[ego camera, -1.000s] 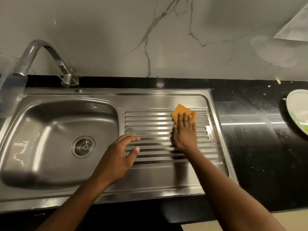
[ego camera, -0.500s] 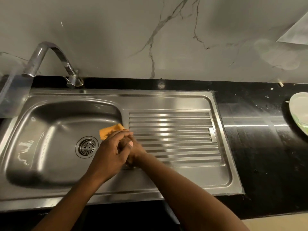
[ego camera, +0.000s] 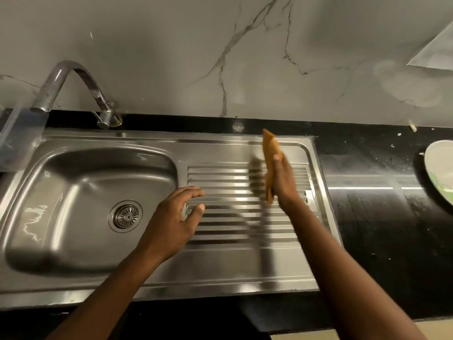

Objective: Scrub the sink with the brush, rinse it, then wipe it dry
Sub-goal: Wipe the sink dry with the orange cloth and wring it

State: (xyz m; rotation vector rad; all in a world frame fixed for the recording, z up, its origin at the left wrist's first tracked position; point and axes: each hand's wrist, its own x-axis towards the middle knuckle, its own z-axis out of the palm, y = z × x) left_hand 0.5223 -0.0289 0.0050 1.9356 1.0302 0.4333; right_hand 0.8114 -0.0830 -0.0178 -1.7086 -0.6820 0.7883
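Observation:
A stainless steel sink (ego camera: 157, 278) fills the view, its basin with a round drain (ego camera: 125, 215) on the left and a ribbed drainboard (ego camera: 235, 231) on the right. My right hand (ego camera: 284, 182) holds an orange cloth (ego camera: 269, 155) edge-on above the drainboard's far right part, thumb laid along it. My left hand (ego camera: 176, 217) hovers over the drainboard's left end beside the basin, fingers loosely spread and holding nothing. No brush is in view.
A curved metal tap (ego camera: 73, 89) stands behind the basin at the far left. Black countertop (ego camera: 382, 217) lies to the right of the sink, with a pale plate (ego camera: 438, 168) at the right edge. A marble wall rises behind.
My right hand has carried the orange cloth from the basin's edge back right and up over the drainboard. My left hand has parted from it and opened.

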